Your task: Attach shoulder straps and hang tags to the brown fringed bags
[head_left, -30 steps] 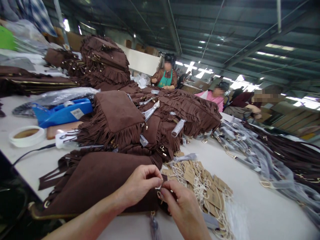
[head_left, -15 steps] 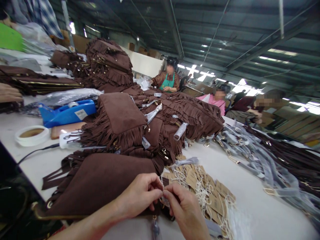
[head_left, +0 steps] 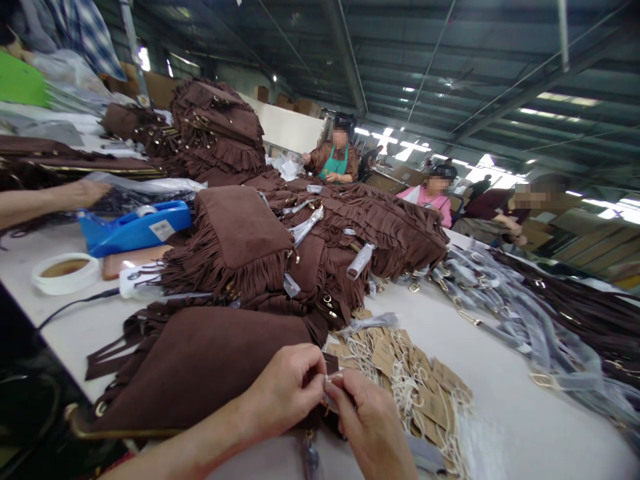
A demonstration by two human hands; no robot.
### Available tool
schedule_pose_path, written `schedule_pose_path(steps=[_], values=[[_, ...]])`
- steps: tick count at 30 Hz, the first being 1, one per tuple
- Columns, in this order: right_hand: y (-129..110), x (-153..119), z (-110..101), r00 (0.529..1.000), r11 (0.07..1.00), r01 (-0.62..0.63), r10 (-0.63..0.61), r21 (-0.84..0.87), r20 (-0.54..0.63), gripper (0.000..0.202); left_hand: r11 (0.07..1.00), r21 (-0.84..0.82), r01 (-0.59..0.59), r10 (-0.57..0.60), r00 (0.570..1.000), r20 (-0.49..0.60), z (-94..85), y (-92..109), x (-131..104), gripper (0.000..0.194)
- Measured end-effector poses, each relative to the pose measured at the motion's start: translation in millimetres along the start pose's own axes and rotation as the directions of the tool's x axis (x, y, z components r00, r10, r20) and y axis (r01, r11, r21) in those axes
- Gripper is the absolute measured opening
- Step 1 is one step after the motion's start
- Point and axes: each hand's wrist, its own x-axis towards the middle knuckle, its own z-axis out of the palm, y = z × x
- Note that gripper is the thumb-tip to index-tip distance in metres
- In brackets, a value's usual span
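A dark brown suede bag [head_left: 210, 360] with fringe lies on the table in front of me. At its right end my left hand [head_left: 287, 383] is closed, thumb and forefinger pinched on a thin white string [head_left: 327, 379]. Fingertip to fingertip with it, my right hand [head_left: 373, 417] pinches the same string; most of the string is hidden by the fingers. A clear-wrapped zip pull [head_left: 311, 457] hangs below my hands. Just right of them lies a heap of brown paper tags [head_left: 434, 405] with white strings.
More fringed bags [head_left: 240, 227] are piled behind. At left are a blue tape dispenser [head_left: 135, 227], a tape roll [head_left: 65, 273] and a co-worker's arm [head_left: 50, 200]. Wrapped straps [head_left: 505, 300] lie at right beside the table's bare top [head_left: 505, 393]. Other people sit farther back.
My hands stay at the same spot, with fingers slightly shifted on the string. At left, the co-worker's arm has reached farther in over the plastic bags.
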Motion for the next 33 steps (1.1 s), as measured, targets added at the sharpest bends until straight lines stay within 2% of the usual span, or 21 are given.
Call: schedule_pose_path(steps=[4, 7, 8, 10, 13, 17, 20, 22, 25, 29, 33], values=[[1.5, 1.6, -4.5, 0.999, 0.999, 0.033, -0.033, 0.003, -0.004, 0.025, 0.999, 0.031, 0.007, -0.008, 1.0, 0.017, 0.1, 0.6, -0.2, 0.011], [-1.0, 2.7, -3.6, 0.998, 1.0, 0.019, -0.019, -0.004, -0.06, 0.023, 0.987, -0.115, 0.115, -0.108, 0.992, 0.071, 1.6, -1.5, 0.8, 0.006], [-2.8, 3.5, -3.8, 0.998, 1.0, 0.006, -0.006, 0.004, -0.063, 0.023, 0.958, -0.22, 0.182, -0.163, 0.981, 0.103, 2.2, -2.4, 1.6, 0.004], [-7.2, 5.8, -6.8, 1.0, 0.997, -0.028, 0.029, 0.067, -0.012, 0.023, 0.84, -0.452, 0.3, -0.242, 0.953, 0.182, 2.6, -3.8, 4.0, 0.005], [-13.2, 8.7, -17.6, 0.992, 0.969, -0.07, 0.044, 0.235, 0.115, 0.019, 0.653, -0.665, 0.363, -0.256, 0.932, 0.257, 0.2, -4.0, 7.4, 0.01], [-12.5, 1.4, -30.2, 0.987, 0.952, 0.014, -0.062, 0.306, 0.148, 0.021, 0.551, -0.733, 0.4, -0.269, 0.916, 0.299, -4.4, -3.5, 9.5, 0.013], [-6.4, -10.0, -34.8, 0.985, 0.947, -0.04, -0.016, 0.318, 0.17, 0.025, 0.554, -0.71, 0.435, -0.29, 0.9, 0.325, -4.3, -3.4, 9.5, 0.013], [-1.9, -14.8, -39.1, 0.992, 0.966, -0.04, 0.008, 0.255, 0.126, 0.027, 0.551, -0.697, 0.458, -0.298, 0.889, 0.349, -3.0, -3.1, 9.3, 0.012], [6.1, -14.6, -48.2, 0.992, 0.994, 0.111, -0.112, 0.019, 0.052, 0.029, 0.525, -0.706, 0.475, -0.294, 0.88, 0.374, -1.4, -2.9, 8.9, 0.014], [22.2, -13.7, -53.1, 0.967, 0.954, 0.225, -0.194, -0.198, 0.166, 0.04, 0.484, -0.726, 0.489, -0.306, 0.872, 0.383, -2.2, -3.4, 8.5, 0.018], [28.3, -16.7, -46.6, 0.927, 0.923, 0.306, -0.233, -0.234, 0.294, 0.058, 0.486, -0.705, 0.516, -0.335, 0.855, 0.395, -3.0, -4.1, 8.5, 0.017]])
